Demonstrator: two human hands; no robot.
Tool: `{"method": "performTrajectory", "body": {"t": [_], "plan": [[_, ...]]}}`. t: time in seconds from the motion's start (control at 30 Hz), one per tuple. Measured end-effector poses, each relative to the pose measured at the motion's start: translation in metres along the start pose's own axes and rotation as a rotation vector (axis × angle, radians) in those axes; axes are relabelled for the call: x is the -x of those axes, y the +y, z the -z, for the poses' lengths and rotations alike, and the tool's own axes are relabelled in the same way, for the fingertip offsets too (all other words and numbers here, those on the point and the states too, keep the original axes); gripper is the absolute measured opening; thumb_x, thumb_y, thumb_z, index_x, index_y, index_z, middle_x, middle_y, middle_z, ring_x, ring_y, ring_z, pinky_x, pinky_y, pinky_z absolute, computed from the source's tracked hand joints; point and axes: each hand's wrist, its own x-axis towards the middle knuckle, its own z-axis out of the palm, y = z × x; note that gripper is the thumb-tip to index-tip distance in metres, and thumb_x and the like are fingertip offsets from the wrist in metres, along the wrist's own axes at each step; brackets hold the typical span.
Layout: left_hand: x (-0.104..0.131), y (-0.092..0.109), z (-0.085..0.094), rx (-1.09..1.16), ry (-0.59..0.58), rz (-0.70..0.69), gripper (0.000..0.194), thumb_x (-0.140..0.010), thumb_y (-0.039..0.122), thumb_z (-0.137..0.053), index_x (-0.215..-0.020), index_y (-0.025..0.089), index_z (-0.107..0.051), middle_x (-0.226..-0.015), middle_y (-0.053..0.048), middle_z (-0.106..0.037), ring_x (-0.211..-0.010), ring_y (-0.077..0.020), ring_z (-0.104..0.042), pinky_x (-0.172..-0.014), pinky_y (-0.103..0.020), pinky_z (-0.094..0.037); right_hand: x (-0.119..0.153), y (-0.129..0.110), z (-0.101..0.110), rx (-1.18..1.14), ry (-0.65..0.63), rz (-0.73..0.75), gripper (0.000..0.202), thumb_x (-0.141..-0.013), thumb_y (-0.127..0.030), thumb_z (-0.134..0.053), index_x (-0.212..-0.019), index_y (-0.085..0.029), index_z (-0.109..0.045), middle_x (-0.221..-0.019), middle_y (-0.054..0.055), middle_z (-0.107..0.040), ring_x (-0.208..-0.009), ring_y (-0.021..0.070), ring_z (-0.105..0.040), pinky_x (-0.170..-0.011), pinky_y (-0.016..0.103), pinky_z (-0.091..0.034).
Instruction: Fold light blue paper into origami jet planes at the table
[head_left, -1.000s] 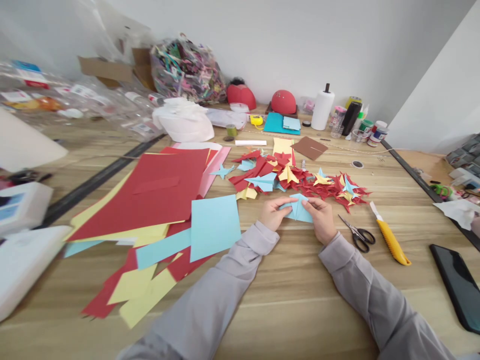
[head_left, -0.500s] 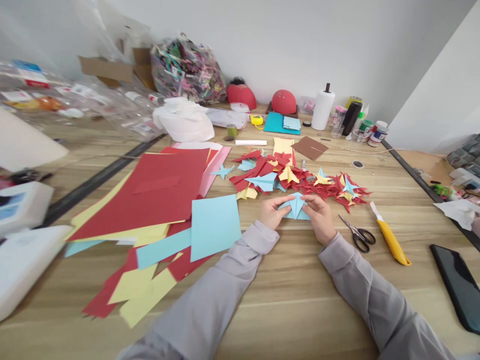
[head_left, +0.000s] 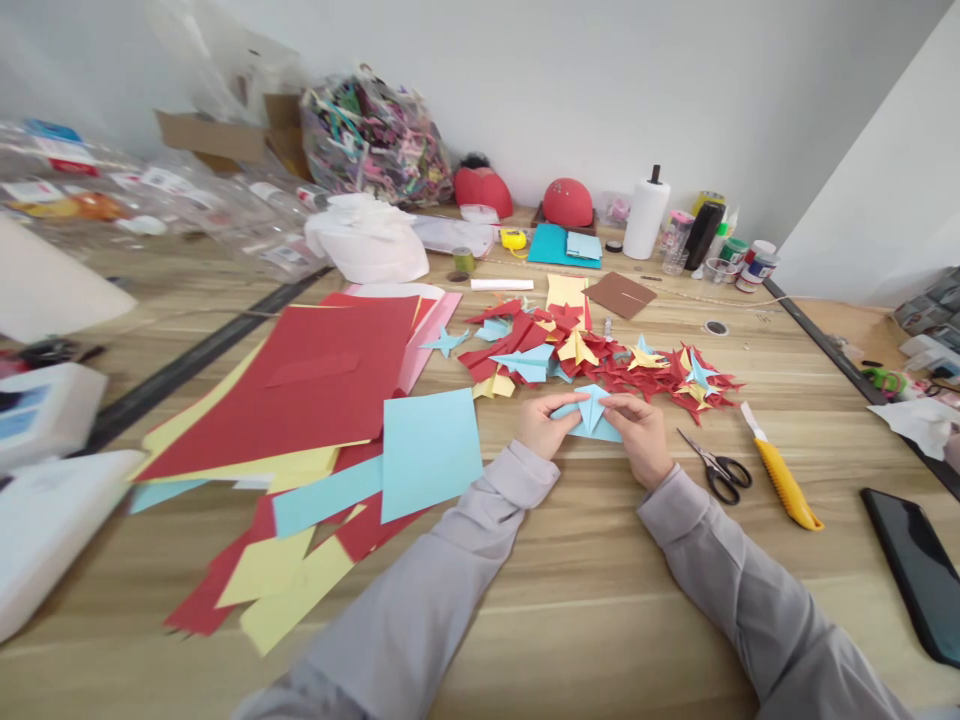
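Between my two hands is a folded sheet of light blue paper, creased down its middle into a pointed shape, with a flat flap showing below. My left hand pinches its left side with thumb and fingers. On the right side my right hand grips it the same way. Just beyond lies a heap of cut and folded red paper pieces mixed with yellow and blue ones. Black scissors rest to the right of my right hand, and a yellow-handled utility knife lies past them.
To the left are a blue square sheet and a stack of large red sheets over yellow scraps. A black phone lies at the right. Along the wall stand a stuffed plastic bag, a white paper roll and several small jars.
The folded blue paper's centre has narrowed and shifted slightly left, and more of the flat flap shows at its lower right. My hands have barely moved.
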Motion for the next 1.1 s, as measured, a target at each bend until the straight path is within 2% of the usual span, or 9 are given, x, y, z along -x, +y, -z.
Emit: {"method": "performTrajectory", "body": {"t": [0.17, 0.3, 0.47, 0.6, 0.73, 0.87, 1.0, 1.1], "plan": [[0.0001, -0.002, -0.0023, 0.003, -0.001, -0.006, 0.02, -0.052, 0.014, -0.068, -0.07, 0.017, -0.075, -0.076, -0.005, -0.074, -0.079, -0.022, -0.067, -0.08, -0.033, -0.051, 0.0007, -0.0012, -0.0006, -0.028, 0.009, -0.027, 0.012, -0.061, -0.026, -0.071, -0.072, -0.022, -0.072, -0.08, 0.001, -0.067, -0.074, 0.0153, -0.06, -0.07, 0.029, -0.046], [-0.0005, -0.0027, -0.0025, 0.012, 0.011, 0.0, 0.018, -0.052, 0.016, -0.069, -0.069, 0.017, -0.075, -0.076, -0.006, -0.073, -0.079, -0.022, -0.067, -0.079, -0.033, -0.052, 0.0015, -0.0041, -0.0022, -0.047, -0.006, -0.069, 0.017, -0.057, -0.026, -0.074, -0.073, -0.021, -0.07, -0.078, 0.001, -0.067, -0.069, 0.0145, -0.059, -0.066, 0.028, -0.046], [-0.0007, -0.0014, -0.0016, 0.019, -0.002, -0.004, 0.018, -0.05, 0.023, -0.075, -0.067, 0.017, -0.074, -0.074, -0.005, -0.073, -0.077, -0.0226, -0.067, -0.075, -0.033, -0.053, 0.0024, -0.0064, -0.004, -0.073, -0.027, -0.104, 0.022, -0.055, -0.029, -0.077, -0.074, -0.021, -0.069, -0.077, 0.001, -0.067, -0.071, 0.0153, -0.06, -0.068, 0.029, -0.048], [0.0007, -0.0012, -0.0024, 0.008, 0.011, -0.047, 0.016, -0.051, 0.025, -0.077, -0.065, 0.018, -0.074, -0.071, -0.005, -0.072, -0.074, -0.0218, -0.066, -0.073, -0.033, -0.052, 0.0021, -0.0053, -0.0042, -0.094, -0.037, -0.115, 0.024, -0.054, -0.032, -0.079, -0.072, -0.021, -0.068, -0.074, 0.0, -0.067, -0.07, 0.015, -0.06, -0.068, 0.029, -0.047], [0.0014, -0.0042, -0.0037, -0.031, 0.039, -0.088, 0.014, -0.052, 0.027, -0.077, -0.062, 0.017, -0.073, -0.068, -0.006, -0.071, -0.069, -0.0204, -0.065, -0.07, -0.032, -0.052, 0.0015, -0.0034, -0.0035, -0.081, -0.018, -0.101, 0.021, -0.055, -0.032, -0.08, -0.065, -0.019, -0.067, -0.069, -0.001, -0.064, -0.063, 0.012, -0.056, -0.062, 0.026, -0.044], [0.0011, -0.007, -0.0037, -0.054, 0.05, -0.068, 0.018, -0.051, 0.029, -0.079, -0.061, 0.016, -0.072, -0.067, -0.006, -0.071, -0.068, -0.021, -0.065, -0.069, -0.034, -0.052, 0.0011, -0.0032, -0.0033, -0.061, 0.006, -0.092, 0.022, -0.055, -0.034, -0.08, -0.062, -0.018, -0.066, -0.067, -0.001, -0.063, -0.061, 0.0111, -0.054, -0.059, 0.025, -0.042], [0.001, -0.0062, -0.003, 0.011, -0.022, -0.075, 0.031, -0.049, 0.031, -0.081, -0.075, 0.016, -0.074, -0.079, -0.008, -0.073, -0.077, -0.0233, -0.066, -0.075, -0.036, -0.052, 0.0012, -0.0054, -0.0038, -0.075, 0.029, -0.127, 0.026, -0.052, -0.037, -0.081, -0.06, -0.018, -0.065, -0.065, -0.001, -0.063, -0.058, 0.0113, -0.052, -0.056, 0.025, -0.041], [0.0006, -0.0054, -0.0029, 0.017, -0.008, -0.083, 0.028, -0.049, 0.032, -0.081, -0.071, 0.016, -0.074, -0.076, -0.008, -0.072, -0.073, -0.0217, -0.065, -0.07, -0.034, -0.052, 0.0017, -0.0067, -0.0041, -0.086, 0.032, -0.133, 0.027, -0.052, -0.038, -0.081, -0.061, -0.018, -0.064, -0.065, -0.001, -0.063, -0.058, 0.0113, -0.052, -0.057, 0.025, -0.04]]}}
